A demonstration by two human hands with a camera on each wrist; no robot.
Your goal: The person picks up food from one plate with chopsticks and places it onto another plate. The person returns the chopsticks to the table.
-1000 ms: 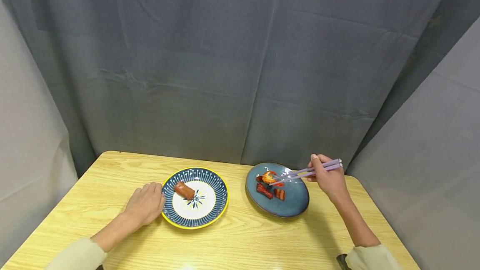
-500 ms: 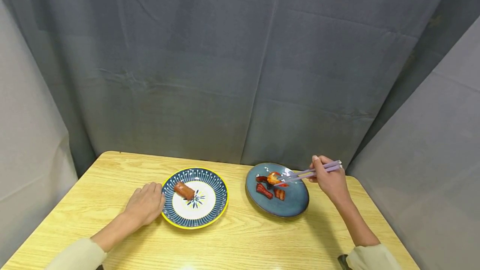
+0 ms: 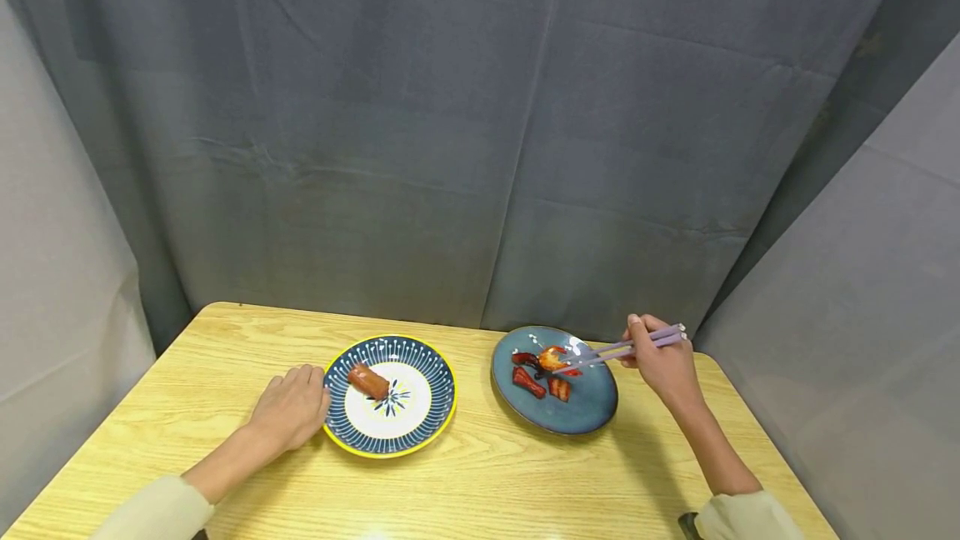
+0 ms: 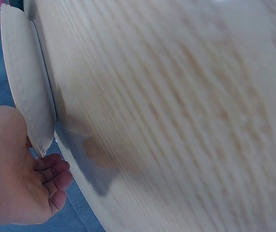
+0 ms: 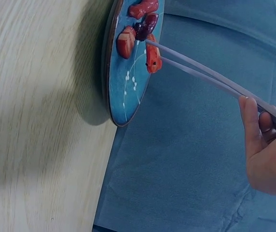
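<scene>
In the head view my right hand [image 3: 660,365] holds a pair of lilac chopsticks [image 3: 630,347] over the blue plate [image 3: 581,411]. Their tips reach an orange-and-white shrimp [image 3: 552,357] on it; whether they pinch it firmly I cannot tell. Beside the shrimp lie dark red meat pieces [image 3: 528,382] and a striped brown piece [image 3: 559,389]. At the left my left hand [image 3: 292,407] holds the rim of a yellow-edged patterned plate [image 3: 427,419], its fingers curled at the edge in the left wrist view. A piece of sausage [image 3: 368,382] lies on that plate.
Both plates stand on a light wooden table [image 3: 480,486], with a gap between them. A grey curtain [image 3: 375,148] hangs behind the table's far edge. Pale cloth panels [image 3: 862,340] close off both sides.
The shrimp has shifted a little to the right on the blue plate, along with the chopstick tips. My right hand has moved slightly right and down. My left hand stays in place.
</scene>
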